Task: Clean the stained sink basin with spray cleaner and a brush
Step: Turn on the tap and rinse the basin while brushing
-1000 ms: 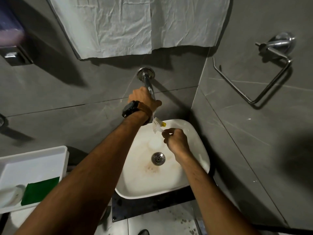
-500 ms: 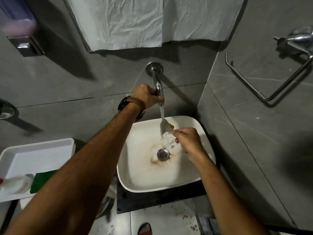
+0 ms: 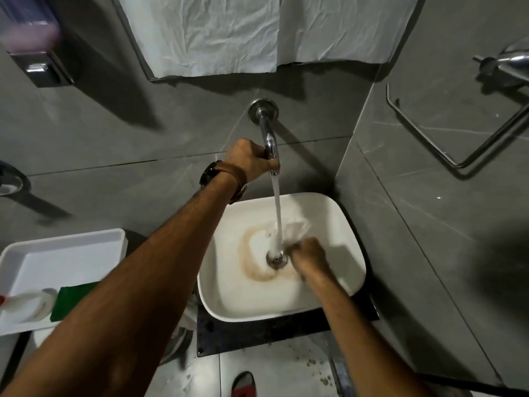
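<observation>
The white sink basin (image 3: 337, 224) sits in the corner, with a brown stain ringing the metal drain (image 3: 276, 258). My left hand (image 3: 252, 160), a watch on its wrist, is closed around the end of the chrome wall tap (image 3: 267, 133). Water streams from the tap straight onto the drain. My right hand (image 3: 310, 257) is low in the basin just right of the drain, gripping the brush (image 3: 296, 229), whose blurred white head points up beside the stream. A white spray bottle (image 3: 28, 303) lies in the tray at the left.
A white tray (image 3: 71, 247) at the left also holds a green scouring pad (image 3: 70, 300). A soap dispenser (image 3: 31, 38) hangs top left, white paper (image 3: 257, 32) covers the mirror, and a chrome towel ring (image 3: 458, 138) is on the right wall. A red slipper (image 3: 243, 385) is on the floor.
The tap has been turned on and water now runs into the drain. My right hand has dropped with the brush from under the spout down to beside the drain. The stain has spread into a ring.
</observation>
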`<state>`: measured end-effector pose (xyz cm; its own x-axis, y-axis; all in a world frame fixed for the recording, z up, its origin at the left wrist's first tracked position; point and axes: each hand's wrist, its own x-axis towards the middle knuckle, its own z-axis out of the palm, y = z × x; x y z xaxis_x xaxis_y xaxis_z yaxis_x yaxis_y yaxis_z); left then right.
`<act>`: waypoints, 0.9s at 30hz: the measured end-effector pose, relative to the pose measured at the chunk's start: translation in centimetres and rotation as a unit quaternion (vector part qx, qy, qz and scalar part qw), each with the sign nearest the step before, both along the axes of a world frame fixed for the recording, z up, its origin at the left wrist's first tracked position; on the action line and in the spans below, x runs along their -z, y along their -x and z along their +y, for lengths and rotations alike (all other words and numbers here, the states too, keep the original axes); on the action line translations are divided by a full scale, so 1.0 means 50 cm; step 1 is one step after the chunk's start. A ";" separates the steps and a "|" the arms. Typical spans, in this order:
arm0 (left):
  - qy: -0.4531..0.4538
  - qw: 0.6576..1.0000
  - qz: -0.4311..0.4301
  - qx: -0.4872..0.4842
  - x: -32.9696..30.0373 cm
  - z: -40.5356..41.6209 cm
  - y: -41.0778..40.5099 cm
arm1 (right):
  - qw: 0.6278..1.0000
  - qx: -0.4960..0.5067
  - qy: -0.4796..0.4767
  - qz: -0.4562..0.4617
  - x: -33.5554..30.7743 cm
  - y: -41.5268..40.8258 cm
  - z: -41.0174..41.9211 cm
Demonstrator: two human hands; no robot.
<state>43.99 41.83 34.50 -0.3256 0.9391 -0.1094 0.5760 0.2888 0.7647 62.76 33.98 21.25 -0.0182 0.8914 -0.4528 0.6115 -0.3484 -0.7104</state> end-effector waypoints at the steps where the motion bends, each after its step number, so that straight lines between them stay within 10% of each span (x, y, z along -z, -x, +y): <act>1: 0.000 1.000 0.000 0.006 0.001 0.000 0.000 | 0.999 -0.018 0.044 0.005 0.017 0.008 -0.019; 13: -0.003 1.000 0.001 0.026 -0.002 -0.003 -0.001 | 0.988 -0.052 -0.093 0.109 -0.149 0.102 0.067; 27: 0.006 0.999 -0.040 0.027 0.006 -0.001 0.006 | 0.991 0.042 0.029 0.121 -0.113 -0.045 0.059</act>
